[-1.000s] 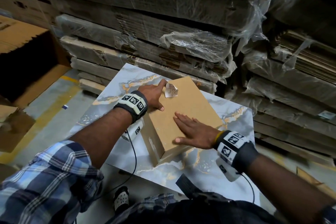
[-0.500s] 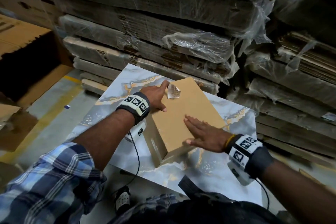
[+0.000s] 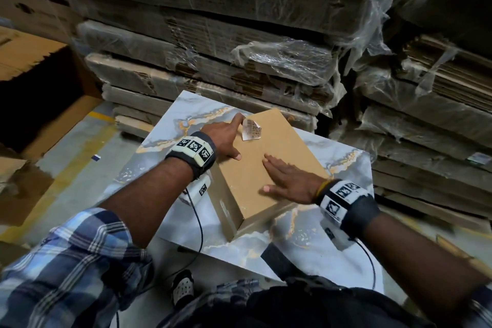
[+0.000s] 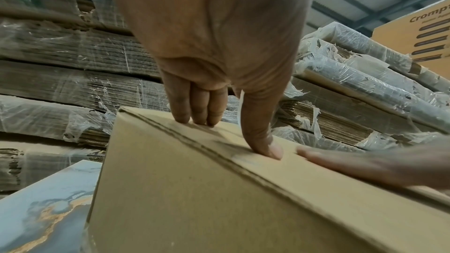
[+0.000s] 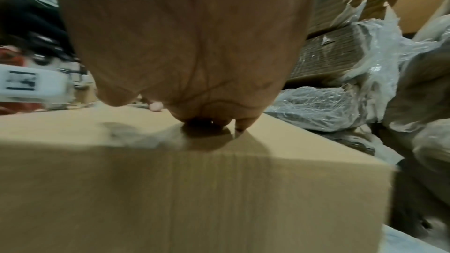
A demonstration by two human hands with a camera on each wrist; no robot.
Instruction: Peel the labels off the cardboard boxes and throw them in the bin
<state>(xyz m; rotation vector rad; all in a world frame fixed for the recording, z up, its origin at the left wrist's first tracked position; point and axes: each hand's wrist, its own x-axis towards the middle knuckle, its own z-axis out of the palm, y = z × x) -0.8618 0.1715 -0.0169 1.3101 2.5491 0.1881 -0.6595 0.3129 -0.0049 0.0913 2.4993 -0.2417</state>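
The cardboard box (image 3: 269, 165) lies flat on a marbled slab (image 3: 343, 224), stiff-walled and probably light, so it may skid unless pinned. The right hand (image 3: 288, 181) presses flat on its lid, fingers straight. The left hand (image 3: 226, 138) rests at the far left edge, fingers extended onto the top, clamped on nothing that I can see. Just beyond its fingertips the label (image 3: 251, 129) stands half-lifted, thin, curling, likely to tear; the loose corner looks the best place to pinch. Its barcode print is unreadable. Behind, an orange carton (image 4: 421, 32) reads "Cromp…". No bin is identifiable.

Left hand (image 3: 226, 138) and right hand (image 3: 288, 181), fingers straight, palms down.
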